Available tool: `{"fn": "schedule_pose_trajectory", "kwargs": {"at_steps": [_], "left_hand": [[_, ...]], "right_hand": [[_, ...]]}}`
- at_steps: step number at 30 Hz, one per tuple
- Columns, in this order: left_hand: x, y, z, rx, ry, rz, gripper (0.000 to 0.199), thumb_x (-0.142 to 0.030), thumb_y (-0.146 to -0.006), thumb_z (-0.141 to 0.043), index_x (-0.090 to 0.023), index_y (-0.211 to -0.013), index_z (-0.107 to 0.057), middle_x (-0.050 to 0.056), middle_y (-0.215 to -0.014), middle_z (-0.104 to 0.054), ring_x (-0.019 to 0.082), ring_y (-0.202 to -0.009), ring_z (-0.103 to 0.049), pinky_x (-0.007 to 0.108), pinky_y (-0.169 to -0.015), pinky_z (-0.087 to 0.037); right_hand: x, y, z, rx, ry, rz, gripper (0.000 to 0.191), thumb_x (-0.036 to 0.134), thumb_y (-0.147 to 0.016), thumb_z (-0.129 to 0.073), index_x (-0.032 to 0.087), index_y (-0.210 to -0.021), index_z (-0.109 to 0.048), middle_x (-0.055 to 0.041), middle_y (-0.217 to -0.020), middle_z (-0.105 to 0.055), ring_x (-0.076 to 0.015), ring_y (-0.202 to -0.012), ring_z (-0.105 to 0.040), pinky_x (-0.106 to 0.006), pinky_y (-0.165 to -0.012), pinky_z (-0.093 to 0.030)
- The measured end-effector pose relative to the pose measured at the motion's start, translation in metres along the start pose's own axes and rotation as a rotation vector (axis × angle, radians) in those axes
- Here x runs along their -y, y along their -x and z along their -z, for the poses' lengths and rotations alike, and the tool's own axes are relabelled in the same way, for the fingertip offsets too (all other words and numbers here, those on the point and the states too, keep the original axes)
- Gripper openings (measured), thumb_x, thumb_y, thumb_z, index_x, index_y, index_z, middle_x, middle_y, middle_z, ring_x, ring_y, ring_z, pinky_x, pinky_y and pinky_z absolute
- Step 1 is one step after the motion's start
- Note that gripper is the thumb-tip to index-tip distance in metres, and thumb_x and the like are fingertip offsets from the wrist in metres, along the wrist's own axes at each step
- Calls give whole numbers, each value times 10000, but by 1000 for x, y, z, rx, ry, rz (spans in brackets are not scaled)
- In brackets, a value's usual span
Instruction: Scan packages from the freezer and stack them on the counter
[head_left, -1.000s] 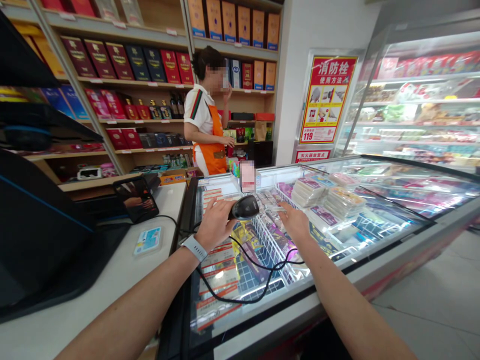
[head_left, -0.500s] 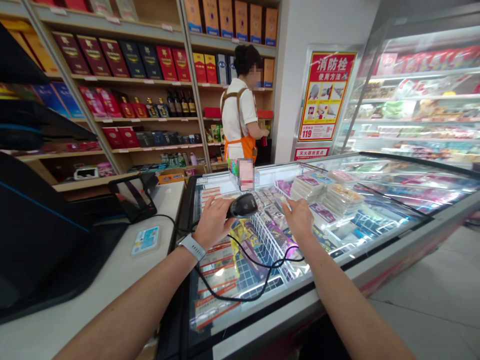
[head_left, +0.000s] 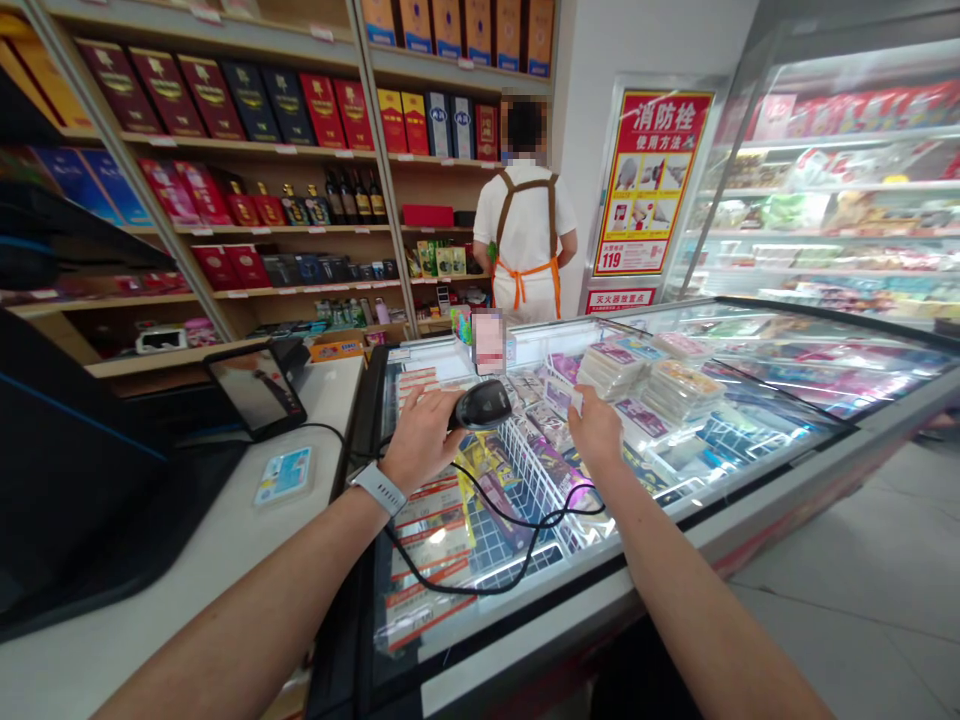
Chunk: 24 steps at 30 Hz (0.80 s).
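My left hand is closed round the handle of a black barcode scanner, whose head points to the right. From the scanner a black cable loops over the glass top of the chest freezer. In my right hand is a flat white and purple package, pinched at its right edge and held up in front of the scanner. Behind my right hand, similar flat packages lie in stacks on the glass. Purple and yellow packets show inside the freezer, partly in a white wire basket.
At left stand a dark checkout machine and a small screen on a white counter, with a blue-labelled flat box. A person in an orange-tied apron stands beyond the freezer by shelves of boxes and bottles.
The package in my right hand has turned so its printed face shows more. The person beyond the freezer has moved right and now has their back to me. My left hand hardly moves.
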<state>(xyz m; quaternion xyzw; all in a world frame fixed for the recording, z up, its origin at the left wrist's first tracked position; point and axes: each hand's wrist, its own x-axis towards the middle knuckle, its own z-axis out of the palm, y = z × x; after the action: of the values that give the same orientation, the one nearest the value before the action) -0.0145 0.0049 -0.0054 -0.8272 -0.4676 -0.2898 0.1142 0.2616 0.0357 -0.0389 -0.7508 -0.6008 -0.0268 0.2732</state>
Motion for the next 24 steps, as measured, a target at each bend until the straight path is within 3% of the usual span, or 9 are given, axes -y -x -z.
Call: {"fn": "schedule_pose_trajectory", "kwargs": {"at_steps": [16, 24], "left_hand": [[4, 0, -5, -9, -13, -9, 438, -219, -827, -542, -167, -1262, -555, 113, -1269, -666, 279, -1219, -579, 488, -1160, -283], [5, 0, -4, -46, -9, -9, 458, -216, -833, -536, -166, -1289, -546, 110, -1268, -667, 269, -1215, -583, 473, -1152, -291]], "right_hand": [[-4, -6, -11, -14, -97, 9, 321, 235, -938, -479, 169, -1246, -543, -97, -915, -728, -246, -839, -688, -313, -768, -448], [-7, -9, -20, -59, -295, 92, 325, 251, -909, -487, 162, -1218, -537, -71, -850, -738, -254, -823, -700, -318, -761, -466]]}}
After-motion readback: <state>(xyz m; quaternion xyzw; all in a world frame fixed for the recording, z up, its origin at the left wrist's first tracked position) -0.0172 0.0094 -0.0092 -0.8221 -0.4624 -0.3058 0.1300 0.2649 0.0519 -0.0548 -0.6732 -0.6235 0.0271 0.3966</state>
